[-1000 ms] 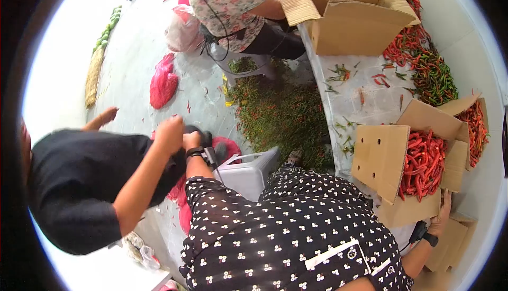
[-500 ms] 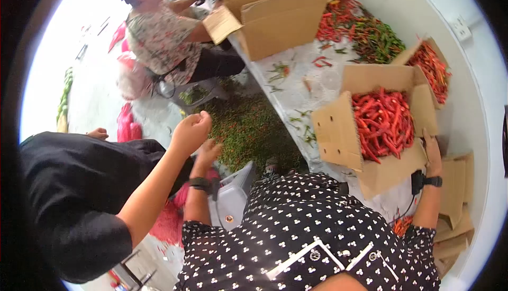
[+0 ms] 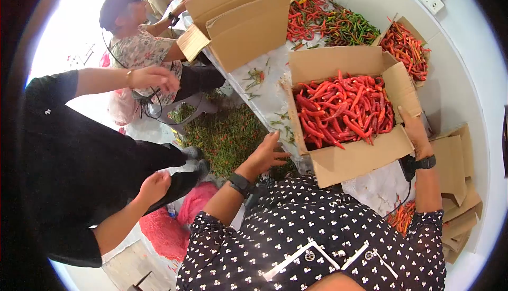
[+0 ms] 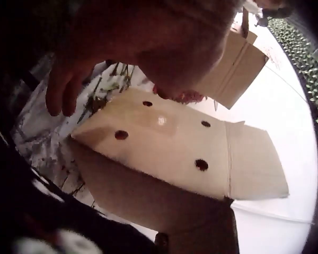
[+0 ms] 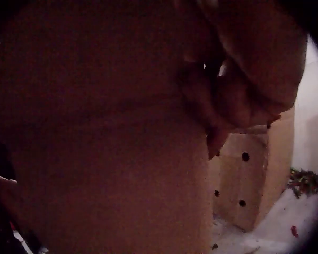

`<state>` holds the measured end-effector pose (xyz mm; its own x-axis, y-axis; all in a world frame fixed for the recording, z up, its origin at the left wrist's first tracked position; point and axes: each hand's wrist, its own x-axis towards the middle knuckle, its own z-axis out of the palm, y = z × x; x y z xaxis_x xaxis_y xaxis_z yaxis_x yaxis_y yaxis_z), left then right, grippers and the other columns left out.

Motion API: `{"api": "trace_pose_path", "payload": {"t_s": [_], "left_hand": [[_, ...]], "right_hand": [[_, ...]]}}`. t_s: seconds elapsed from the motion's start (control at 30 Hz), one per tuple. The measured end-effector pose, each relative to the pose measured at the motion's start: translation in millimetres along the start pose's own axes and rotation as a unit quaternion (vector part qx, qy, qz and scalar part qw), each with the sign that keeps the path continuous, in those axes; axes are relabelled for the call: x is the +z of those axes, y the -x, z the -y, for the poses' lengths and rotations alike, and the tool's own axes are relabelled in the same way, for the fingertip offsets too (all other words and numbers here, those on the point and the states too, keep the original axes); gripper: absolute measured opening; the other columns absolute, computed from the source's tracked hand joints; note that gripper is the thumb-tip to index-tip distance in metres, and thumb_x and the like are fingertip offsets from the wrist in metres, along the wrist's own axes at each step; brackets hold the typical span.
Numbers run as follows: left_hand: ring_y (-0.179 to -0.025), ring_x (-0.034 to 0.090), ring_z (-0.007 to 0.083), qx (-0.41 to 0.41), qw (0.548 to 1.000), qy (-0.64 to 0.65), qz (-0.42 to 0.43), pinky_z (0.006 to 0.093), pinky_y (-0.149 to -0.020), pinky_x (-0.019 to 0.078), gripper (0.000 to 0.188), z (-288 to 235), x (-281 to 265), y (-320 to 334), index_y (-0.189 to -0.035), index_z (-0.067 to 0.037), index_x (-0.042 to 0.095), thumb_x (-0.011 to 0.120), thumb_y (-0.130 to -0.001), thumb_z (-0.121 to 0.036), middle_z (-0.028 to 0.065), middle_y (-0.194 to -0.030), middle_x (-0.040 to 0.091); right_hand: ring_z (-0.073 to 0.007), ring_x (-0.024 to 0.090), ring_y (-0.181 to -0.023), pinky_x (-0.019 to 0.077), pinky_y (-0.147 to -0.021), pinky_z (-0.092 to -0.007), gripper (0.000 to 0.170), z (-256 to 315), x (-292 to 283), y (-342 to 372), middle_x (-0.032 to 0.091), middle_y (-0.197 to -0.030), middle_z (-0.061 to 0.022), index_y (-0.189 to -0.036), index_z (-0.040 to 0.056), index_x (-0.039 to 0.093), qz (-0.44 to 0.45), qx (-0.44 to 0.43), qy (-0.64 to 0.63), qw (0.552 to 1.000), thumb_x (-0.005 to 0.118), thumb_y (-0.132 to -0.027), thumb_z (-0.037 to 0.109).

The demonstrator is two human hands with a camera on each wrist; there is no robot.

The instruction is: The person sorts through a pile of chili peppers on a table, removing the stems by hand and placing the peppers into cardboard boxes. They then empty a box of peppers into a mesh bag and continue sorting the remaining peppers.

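Note:
An open cardboard box full of red chili peppers sits at the near end of the white-covered table. My right hand grips the box at its right front corner, by a flap; in the right wrist view its fingers curl at the cardboard edge. My left hand hangs in the air left of the box, fingers spread and holding nothing. From the left wrist, the box's side flap with round holes shows below that hand.
A person in black stands close on my left, arms reaching forward. Farther along the table, a person in a floral shirt works by another cardboard box. Loose chilies lie along the wall. Red net bags lie on the floor.
My left hand has come away from beside the person in black and moved right, toward the box. The box's holed left flap has swung down. My right hand stays on the box. The view has turned right.

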<state>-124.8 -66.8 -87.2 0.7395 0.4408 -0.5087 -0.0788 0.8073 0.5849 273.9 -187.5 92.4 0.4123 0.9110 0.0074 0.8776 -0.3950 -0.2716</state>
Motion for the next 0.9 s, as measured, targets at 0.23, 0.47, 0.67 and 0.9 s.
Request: {"api": "trace_pose_path", "payload": {"t_s": [0.23,0.47,0.67,0.9], "left_hand": [[-0.114,0.042,0.0277,0.163,0.983,-0.024,0.078,0.0479,-0.088,0.0387,0.067,-9,24,7,-0.133,-0.007,0.022,0.048,-0.084,-0.044,0.0130,-0.131,0.034],[-0.104,0.047,0.0230,0.187,0.982,0.015,-0.006,0.0411,-0.081,0.0408,0.055,-20,-8,58,-0.125,-0.006,0.031,0.051,-0.084,-0.037,0.0099,-0.119,0.041],[-0.094,0.050,0.0189,0.193,0.979,0.041,-0.042,0.0353,-0.075,0.0425,0.044,-25,-22,94,-0.118,-0.006,0.038,0.053,-0.084,-0.031,0.0072,-0.109,0.047],[-0.084,0.055,0.0142,0.190,0.970,0.115,-0.095,0.0285,-0.068,0.0445,0.032,-35,-134,197,-0.110,-0.005,0.047,0.055,-0.084,-0.024,0.0041,-0.097,0.053]], "right_hand": [[-0.0316,0.056,-0.093,0.0448,-0.079,-0.0348,0.045,23,7,30,0.056,-0.107,-0.0176,-0.120,0.0069,0.048,0.029,-0.069,-0.006,0.997,0.057,-0.077,0.015],[-0.0080,0.051,-0.060,0.0422,-0.047,-0.0247,0.021,119,30,48,0.057,-0.080,0.0000,-0.102,0.0045,0.052,0.035,0.101,-0.551,0.827,0.054,-0.086,0.017],[-0.0148,0.055,-0.064,0.0437,-0.051,-0.0274,0.029,140,30,29,0.060,-0.083,-0.0031,-0.112,0.0076,0.050,0.099,0.044,-0.369,0.923,0.052,-0.084,0.010],[-0.0093,0.049,-0.058,0.0384,-0.049,-0.0214,0.034,206,78,35,0.055,-0.077,-0.0003,-0.111,0.0032,0.052,0.102,0.152,-0.573,0.799,0.057,-0.085,0.024]]}}
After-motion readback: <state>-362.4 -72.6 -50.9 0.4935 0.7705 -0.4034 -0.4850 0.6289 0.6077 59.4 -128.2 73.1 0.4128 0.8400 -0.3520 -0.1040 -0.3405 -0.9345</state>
